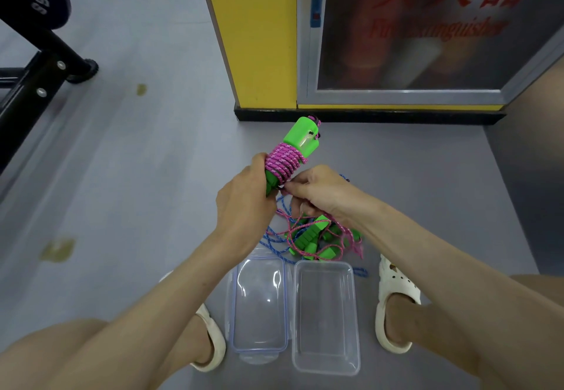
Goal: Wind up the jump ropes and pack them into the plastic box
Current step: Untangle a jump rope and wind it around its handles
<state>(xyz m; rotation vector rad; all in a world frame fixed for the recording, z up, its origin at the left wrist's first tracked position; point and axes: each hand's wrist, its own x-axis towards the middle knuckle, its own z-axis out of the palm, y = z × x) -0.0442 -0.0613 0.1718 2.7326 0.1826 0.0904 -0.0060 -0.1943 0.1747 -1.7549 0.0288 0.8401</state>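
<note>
My left hand (244, 203) grips the lower end of a pair of green jump-rope handles (300, 137) held up over the floor. Pink cord (282, 160) is wound in several turns round them. My right hand (317, 194) pinches the loose end of that pink cord right beside the winding. Below my hands a tangled pile of jump ropes (317, 240), with green handles and blue and pink cords, lies on the floor. The clear plastic box (325, 316) stands open near my feet, with nothing in it. Its lid (259, 304) lies flat to its left.
A yellow pillar (253, 38) and a fire extinguisher cabinet (412, 29) stand ahead. Black gym equipment (33, 78) fills the far left. My feet in white sandals (393, 301) flank the box and lid. The floor is grey with a few stains.
</note>
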